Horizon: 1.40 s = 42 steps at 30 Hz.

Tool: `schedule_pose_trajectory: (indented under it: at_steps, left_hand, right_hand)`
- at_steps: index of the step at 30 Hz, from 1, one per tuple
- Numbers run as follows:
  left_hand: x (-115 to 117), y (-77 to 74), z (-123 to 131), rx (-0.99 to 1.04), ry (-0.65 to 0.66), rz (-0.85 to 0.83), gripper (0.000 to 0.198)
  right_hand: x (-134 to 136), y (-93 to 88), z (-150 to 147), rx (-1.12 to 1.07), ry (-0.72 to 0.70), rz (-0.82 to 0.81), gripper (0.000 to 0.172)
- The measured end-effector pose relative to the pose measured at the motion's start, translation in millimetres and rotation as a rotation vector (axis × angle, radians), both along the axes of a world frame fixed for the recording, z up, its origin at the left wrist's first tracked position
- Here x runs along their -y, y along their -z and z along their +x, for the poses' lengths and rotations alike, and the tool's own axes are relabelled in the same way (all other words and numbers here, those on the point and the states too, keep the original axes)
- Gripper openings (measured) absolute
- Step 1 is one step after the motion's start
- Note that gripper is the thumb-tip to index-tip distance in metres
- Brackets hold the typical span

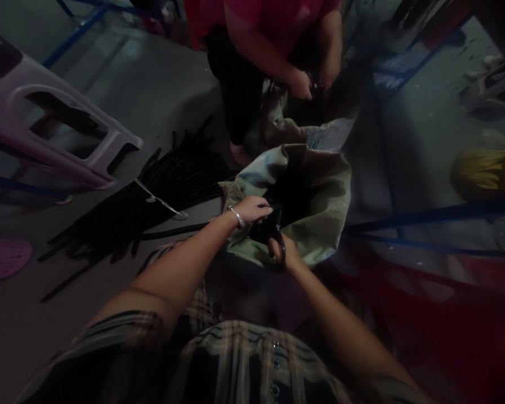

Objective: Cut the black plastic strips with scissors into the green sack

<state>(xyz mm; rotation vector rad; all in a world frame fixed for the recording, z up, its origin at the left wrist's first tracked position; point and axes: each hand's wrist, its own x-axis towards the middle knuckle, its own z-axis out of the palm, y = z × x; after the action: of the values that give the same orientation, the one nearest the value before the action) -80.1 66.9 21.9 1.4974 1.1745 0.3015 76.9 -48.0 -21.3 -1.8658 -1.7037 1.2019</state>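
Observation:
My left hand point(252, 210), with a silver bangle at the wrist, is closed over the mouth of a pale woven sack point(324, 227). In its fingers is a dark piece that looks like the end of a black tube point(174, 230), which runs in from the left behind my forearm. Wrapped round the black handles of a pair of scissors point(282, 249) is my right hand point(290, 253). The blades point up toward my left fingertips; the dark sack interior hides whether they touch the tube. The bottom of the sack is too dark to make out.
A tied bundle of black tubes point(168, 179) lies on the floor to the left, near a pinkish plastic stool point(67, 123). Opposite, a person in a red top point(273, 33) works with both hands over another sack point(286, 126). Blue metal bars point(437, 216) stand at right.

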Motion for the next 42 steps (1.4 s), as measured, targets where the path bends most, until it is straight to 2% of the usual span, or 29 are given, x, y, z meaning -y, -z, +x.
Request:
schedule_pose_trajectory:
  at_steps: [4,9,15,21,23,29,35,39,42]
  left_hand:
    - [1.5,2.6,1.0,0.019,0.017,-0.029,0.016]
    - [3.1,4.5,0.8,-0.017,0.117,-0.006,0.02]
    - [2.4,3.0,0.4,-0.065,0.141,0.034,0.025]
    - [0.3,-3.5,-2.6,-0.2,0.163,0.318,0.031]
    - [0.6,-6.7,-2.5,-0.227,0.176,0.356,0.029]
    - [1.5,-7.5,-1.4,-0.219,0.179,0.289,0.027]
    - [0.0,-1.9,-2.7,-0.145,0.102,0.174,0.026]
    - [1.1,-3.1,-0.5,-0.012,0.012,-0.006,0.022]
    - [1.4,-3.1,0.9,0.058,-0.018,-0.098,0.02]
  right_hand:
    - [0.8,1.9,-1.5,0.049,-0.047,-0.007,0.022]
    - [0.2,-3.1,0.3,0.067,-0.067,-0.001,0.021]
    - [4.0,-2.7,-0.7,0.025,-0.028,0.038,0.024]
    - [1.1,-2.7,0.5,0.015,0.066,0.094,0.028]
    - [0.4,-2.8,1.1,0.01,0.08,0.102,0.029]
    - [1.3,-4.0,0.1,-0.02,0.098,0.123,0.03]
    - [-4.5,-2.6,4.6,-0.018,0.178,0.065,0.031]
    - [-5.6,-2.0,4.3,-0.029,0.083,-0.045,0.027]
    - [-2.7,-3.2,1.0,-0.023,-0.004,-0.024,0.024]
